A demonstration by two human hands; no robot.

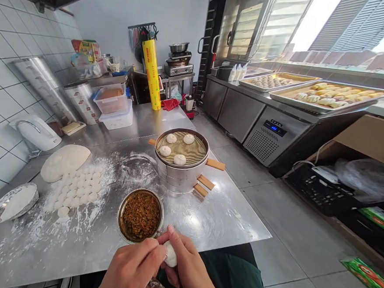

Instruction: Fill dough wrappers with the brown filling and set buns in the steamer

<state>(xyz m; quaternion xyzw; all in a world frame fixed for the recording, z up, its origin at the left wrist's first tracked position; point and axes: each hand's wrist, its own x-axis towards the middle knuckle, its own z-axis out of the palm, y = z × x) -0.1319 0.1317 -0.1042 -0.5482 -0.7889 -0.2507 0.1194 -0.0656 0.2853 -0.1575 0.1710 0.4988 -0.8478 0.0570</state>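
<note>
Down at bottom centre now, gripping the bun point(170, 254), cradling it in a curled right hand point(188, 262) and pinching it with the closed fingers of the left hand point(135, 263), near the filling point(141, 215), probably best to fold small, even pleats, turning gently and sealing tight.

Bowl point(120, 217) before the steamer point(176, 178) (buns point(179, 160) inside), dough pieces point(81, 190) to the left
</note>
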